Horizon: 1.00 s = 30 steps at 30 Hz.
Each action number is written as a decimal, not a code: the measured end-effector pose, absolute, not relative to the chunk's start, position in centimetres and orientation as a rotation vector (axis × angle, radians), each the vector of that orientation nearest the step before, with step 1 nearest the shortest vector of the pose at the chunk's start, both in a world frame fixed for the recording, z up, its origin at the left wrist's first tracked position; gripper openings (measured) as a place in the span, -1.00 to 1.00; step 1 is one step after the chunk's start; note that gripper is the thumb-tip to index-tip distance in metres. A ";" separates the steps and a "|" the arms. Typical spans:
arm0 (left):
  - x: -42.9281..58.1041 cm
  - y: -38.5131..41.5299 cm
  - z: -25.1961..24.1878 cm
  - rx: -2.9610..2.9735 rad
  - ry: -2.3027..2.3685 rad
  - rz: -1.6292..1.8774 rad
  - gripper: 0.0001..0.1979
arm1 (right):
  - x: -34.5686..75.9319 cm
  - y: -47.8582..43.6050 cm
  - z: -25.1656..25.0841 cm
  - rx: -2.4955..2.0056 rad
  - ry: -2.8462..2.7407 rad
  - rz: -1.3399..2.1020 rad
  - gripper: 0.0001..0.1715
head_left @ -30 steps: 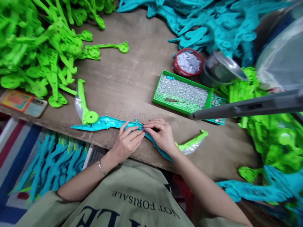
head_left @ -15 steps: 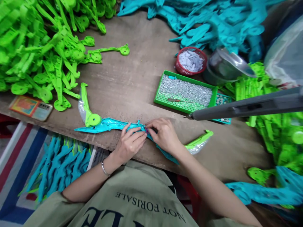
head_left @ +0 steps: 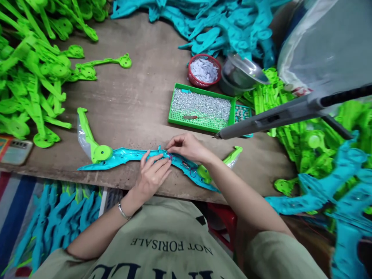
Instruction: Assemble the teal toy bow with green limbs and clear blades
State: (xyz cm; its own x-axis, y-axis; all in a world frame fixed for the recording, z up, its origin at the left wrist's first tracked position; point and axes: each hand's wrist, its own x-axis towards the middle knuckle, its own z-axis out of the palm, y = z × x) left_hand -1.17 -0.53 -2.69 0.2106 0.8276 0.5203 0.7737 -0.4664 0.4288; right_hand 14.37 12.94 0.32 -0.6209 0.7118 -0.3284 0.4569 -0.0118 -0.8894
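A long teal plastic piece lies along the table's near edge, with green arms hinged at each end. My left hand rests on its middle, fingers laid flat and pressing it down. My right hand is just beyond, fingertips pinched at a small purple part on the teal piece's centre. What the pinch holds is too small to name. A silver bracelet sits on my left wrist.
A green tray of small silver screws with a screwdriver lies behind my hands. A red basket and steel bowl stand further back. Green parts pile left, teal parts at back. A grey hanging tool crosses right. A phone lies far left.
My right hand has lifted off the teal piece's right half, uncovering its green hinge end, and now pinches at the centre. The view has shifted rightward.
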 end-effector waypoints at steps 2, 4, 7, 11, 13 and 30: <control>-0.5 -0.4 -2.7 2.389 1.573 1.108 -0.76 | 14.7 13.0 0.5 -1.273 -2.067 1.642 -0.90; 0.0 -0.3 -2.6 2.393 1.569 1.121 -0.77 | 15.0 12.8 0.6 -1.308 -2.098 1.585 -0.87; 0.1 -0.3 -2.5 2.389 1.564 1.133 -0.78 | 15.4 12.4 0.7 -1.331 -2.137 1.489 -0.89; -0.2 -0.3 -2.3 2.405 1.549 1.082 -0.77 | 16.9 11.2 1.6 -1.328 -2.099 1.293 -0.89; -0.4 -0.3 -2.1 2.422 1.538 1.044 -0.76 | 17.7 10.2 2.4 -1.277 -2.081 1.187 -0.84; -3.8 3.0 0.8 2.461 1.379 0.907 -0.76 | 16.9 5.8 0.5 -1.301 -2.223 0.742 -0.90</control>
State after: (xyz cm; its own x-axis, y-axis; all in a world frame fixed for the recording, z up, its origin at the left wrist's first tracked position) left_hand -3.76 2.99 0.78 0.3844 0.8211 0.4218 0.7122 -0.5545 0.4304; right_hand 16.86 5.79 0.51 -0.4490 0.8862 0.1140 0.6399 0.4080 -0.6512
